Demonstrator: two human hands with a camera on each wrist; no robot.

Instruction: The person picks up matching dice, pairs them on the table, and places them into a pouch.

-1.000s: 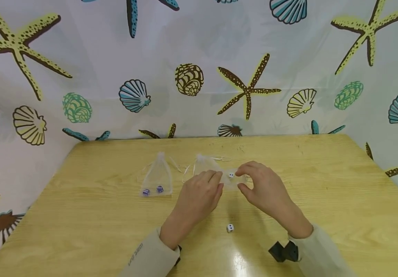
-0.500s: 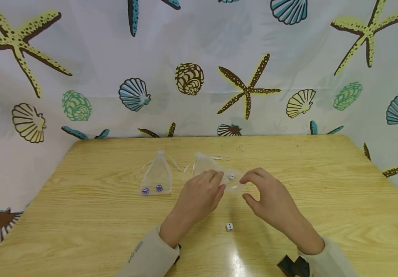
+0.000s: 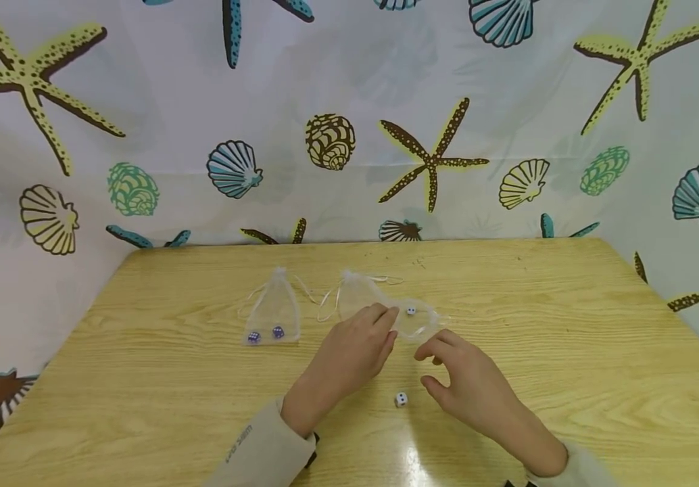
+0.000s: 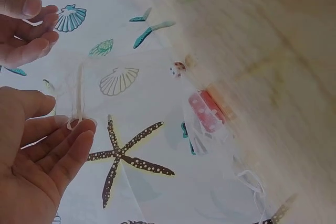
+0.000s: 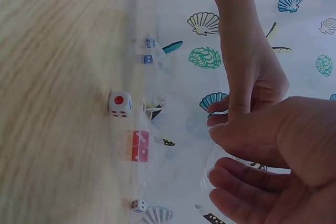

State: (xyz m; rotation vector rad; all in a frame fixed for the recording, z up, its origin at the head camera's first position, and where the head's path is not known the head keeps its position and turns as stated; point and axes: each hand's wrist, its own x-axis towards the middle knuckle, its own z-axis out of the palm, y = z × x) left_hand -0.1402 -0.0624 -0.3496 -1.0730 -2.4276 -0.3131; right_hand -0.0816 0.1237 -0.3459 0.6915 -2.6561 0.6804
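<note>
In the head view my left hand [image 3: 352, 341] pinches a small sheer drawstring bag [image 3: 425, 326]. The left wrist view shows the bag's ribbon edge [image 4: 79, 95] at the thumb and fingertips. A white die [image 3: 411, 310] shows within the bag's outline. My right hand [image 3: 477, 389], its fingers loosely bent and holding nothing, is right of the bag and over the table. Another white die [image 3: 401, 400] lies on the wood between the two forearms. Behind my left hand a second sheer bag [image 3: 355, 291] is partly hidden; red dice [image 5: 140, 146] show in it in the right wrist view.
To the left a third sheer bag [image 3: 279, 297] lies flat with two dark blue dice [image 3: 278, 332] at its bottom. Thin white drawstrings spread round the bags. A white cloth [image 3: 288, 88] printed with shells and starfish walls the back and sides of the wooden table [image 3: 142, 379].
My right hand has drawn away from the bag's opening, back toward the near edge and the loose die. My left hand has stayed on the bag, whose rim now shows more fully.
</note>
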